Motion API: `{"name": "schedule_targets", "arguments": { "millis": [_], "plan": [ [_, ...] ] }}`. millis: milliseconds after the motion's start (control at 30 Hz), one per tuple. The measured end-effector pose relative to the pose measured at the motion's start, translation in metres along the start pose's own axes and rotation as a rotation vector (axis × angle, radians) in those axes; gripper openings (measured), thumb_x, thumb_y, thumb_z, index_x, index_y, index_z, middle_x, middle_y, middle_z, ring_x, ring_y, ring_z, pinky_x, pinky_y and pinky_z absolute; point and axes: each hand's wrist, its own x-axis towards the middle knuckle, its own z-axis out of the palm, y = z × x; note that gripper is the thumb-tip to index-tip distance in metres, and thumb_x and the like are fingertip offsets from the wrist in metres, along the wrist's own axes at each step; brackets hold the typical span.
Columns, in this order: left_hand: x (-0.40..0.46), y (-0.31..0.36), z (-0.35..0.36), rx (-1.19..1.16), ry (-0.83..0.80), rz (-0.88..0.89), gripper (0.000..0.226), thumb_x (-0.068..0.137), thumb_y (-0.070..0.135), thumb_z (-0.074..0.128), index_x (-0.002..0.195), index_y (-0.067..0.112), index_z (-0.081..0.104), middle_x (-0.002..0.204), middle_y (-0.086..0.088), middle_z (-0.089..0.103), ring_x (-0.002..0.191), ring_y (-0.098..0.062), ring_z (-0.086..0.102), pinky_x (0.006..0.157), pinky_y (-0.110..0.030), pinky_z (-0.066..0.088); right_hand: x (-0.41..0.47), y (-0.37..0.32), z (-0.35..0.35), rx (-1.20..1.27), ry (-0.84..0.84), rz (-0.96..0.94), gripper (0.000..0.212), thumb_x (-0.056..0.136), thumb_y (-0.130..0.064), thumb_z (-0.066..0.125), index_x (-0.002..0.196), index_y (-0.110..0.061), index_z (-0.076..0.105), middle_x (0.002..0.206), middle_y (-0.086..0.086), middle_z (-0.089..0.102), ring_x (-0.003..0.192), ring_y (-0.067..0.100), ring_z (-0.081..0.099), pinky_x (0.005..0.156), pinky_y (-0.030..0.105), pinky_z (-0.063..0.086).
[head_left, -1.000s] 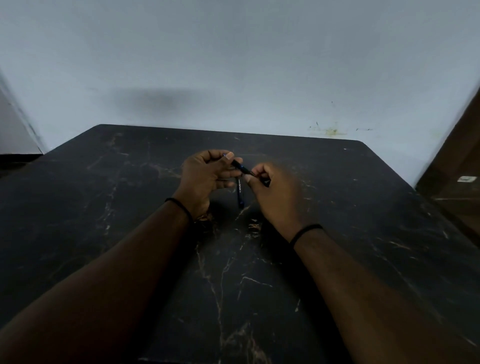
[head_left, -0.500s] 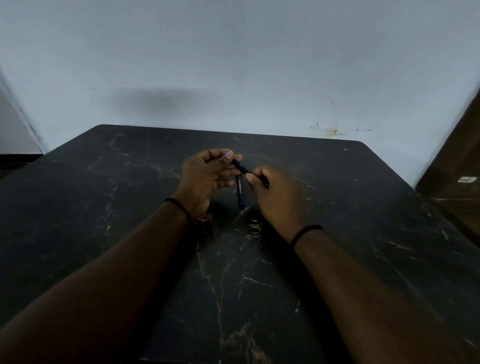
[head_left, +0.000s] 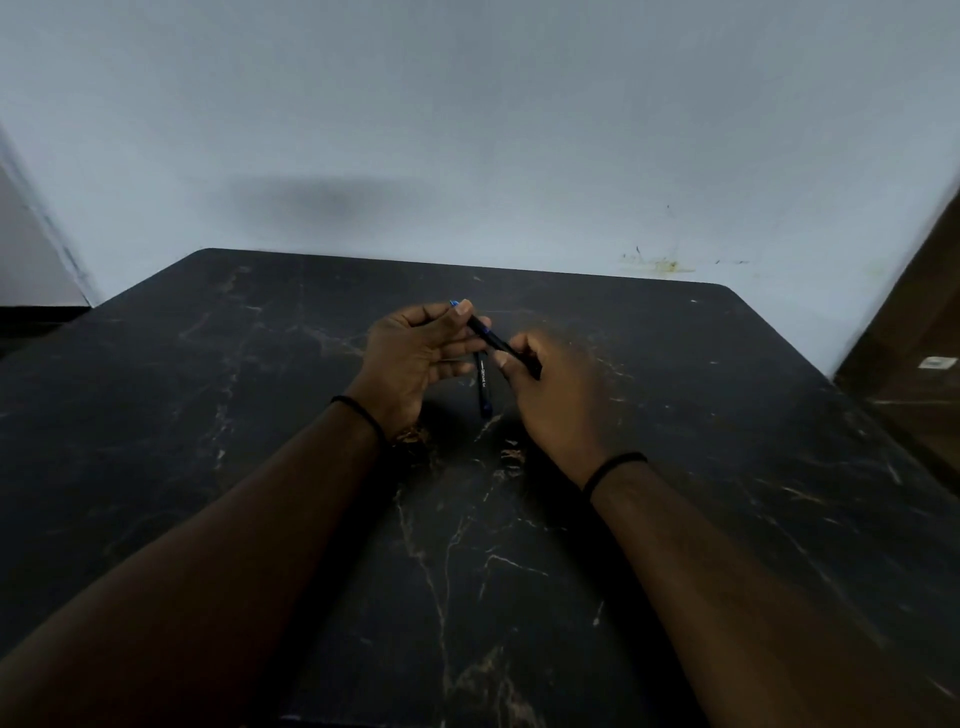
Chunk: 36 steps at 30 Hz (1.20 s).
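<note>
Both hands meet over the middle of a black marble-patterned table. A dark pen with a blue tip runs diagonally between them. My left hand pinches its upper left end between thumb and forefinger. My right hand grips its lower right end with curled fingers. A second dark pen with white lettering and a blue end points down between the hands. Its top is hidden behind my left fingers, and I cannot tell whether it rests on the table.
A pale wall stands right behind the table's far edge. A brown wooden surface borders the table on the right. Black bands circle both wrists.
Both hands stay almost where they were. My right fingers have shifted slightly along the diagonal pen.
</note>
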Motion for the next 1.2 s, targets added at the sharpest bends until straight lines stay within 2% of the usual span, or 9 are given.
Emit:
{"name": "schedule_targets", "arguments": {
  "millis": [133,300,467,567,667,867,967,1067,1200],
  "plan": [
    [0.0013,-0.0007,-0.0001,-0.006,-0.002,-0.003,0.016,0.093,0.022,0.065,0.096,0.008,0.072,0.101,-0.013,0.077,0.088,-0.021,0.075,0.06,-0.025,0.056,-0.0003,-0.0021,0.0006,-0.011,0.01,-0.001,0.008,0.092,-0.036,0.061,0.087,-0.029,0.058,0.066,-0.014,0.054,0.066,-0.007,0.053,0.051,0.016,0.03],
    [0.0026,-0.002,-0.0021,-0.023,-0.006,0.0,0.012,0.093,0.021,0.065,0.092,0.011,0.073,0.101,-0.012,0.077,0.088,-0.022,0.075,0.057,-0.024,0.056,0.0019,0.0026,-0.0004,-0.025,0.08,0.027,0.027,0.086,-0.03,0.072,0.073,-0.033,0.049,0.066,-0.014,0.056,0.067,-0.006,0.054,0.05,0.011,0.033],
    [0.0039,-0.0019,-0.0051,-0.026,-0.008,0.003,0.012,0.093,0.021,0.064,0.09,0.013,0.074,0.097,-0.008,0.078,0.084,-0.018,0.075,0.057,-0.024,0.056,0.0013,-0.0031,0.0007,-0.056,0.039,-0.012,0.04,0.093,-0.048,0.046,0.071,-0.017,0.058,0.058,-0.007,0.053,0.056,0.003,0.051,0.052,0.026,0.028],
    [0.0044,-0.0027,-0.0048,-0.02,-0.007,0.006,0.013,0.093,0.021,0.064,0.09,0.013,0.074,0.1,-0.01,0.077,0.085,-0.02,0.075,0.058,-0.025,0.057,0.0017,-0.0033,0.0025,0.028,0.026,0.045,0.019,0.089,-0.047,0.061,0.081,-0.03,0.055,0.067,-0.015,0.056,0.062,-0.005,0.053,0.054,0.021,0.033],
    [0.0049,-0.0031,-0.0049,-0.01,-0.008,0.008,0.012,0.093,0.021,0.064,0.091,0.012,0.073,0.101,-0.011,0.077,0.087,-0.021,0.075,0.059,-0.025,0.058,0.0027,0.0024,0.0037,0.035,0.044,0.05,0.026,0.083,-0.029,0.075,0.077,-0.031,0.05,0.068,-0.014,0.054,0.062,-0.004,0.052,0.056,0.021,0.036],
    [0.0062,-0.0015,-0.0051,-0.025,0.0,0.002,0.018,0.094,0.019,0.063,0.103,0.005,0.069,0.099,-0.009,0.077,0.081,-0.016,0.075,0.056,-0.023,0.055,0.0011,-0.0013,0.0011,-0.046,-0.024,-0.02,0.034,0.095,-0.046,0.048,0.076,-0.021,0.06,0.068,-0.006,0.06,0.062,0.006,0.054,0.059,0.028,0.036],
    [0.0059,-0.002,-0.0046,-0.023,0.004,0.004,0.02,0.094,0.02,0.063,0.105,0.004,0.069,0.101,-0.01,0.076,0.082,-0.017,0.075,0.056,-0.023,0.056,0.0017,-0.0022,0.0022,0.031,-0.022,0.042,0.015,0.087,-0.046,0.065,0.089,-0.034,0.055,0.076,-0.014,0.061,0.068,-0.002,0.057,0.057,0.022,0.039],
    [0.0053,-0.0026,-0.0041,-0.013,0.006,0.002,0.018,0.094,0.019,0.063,0.103,0.005,0.069,0.102,-0.012,0.076,0.084,-0.019,0.075,0.056,-0.024,0.056,0.0026,0.0034,0.0045,0.022,0.017,0.066,0.026,0.081,-0.034,0.075,0.078,-0.035,0.05,0.069,-0.014,0.058,0.065,-0.005,0.055,0.055,0.022,0.038],
    [0.0044,-0.0011,-0.0046,-0.017,0.006,0.004,0.016,0.095,0.019,0.061,0.101,0.006,0.069,0.099,-0.01,0.076,0.079,-0.017,0.075,0.056,-0.023,0.056,0.0036,0.0027,0.0052,0.018,-0.024,0.064,0.023,0.083,-0.052,0.06,0.069,-0.036,0.052,0.059,-0.011,0.057,0.055,0.002,0.054,0.054,0.026,0.038]
  ]
}}
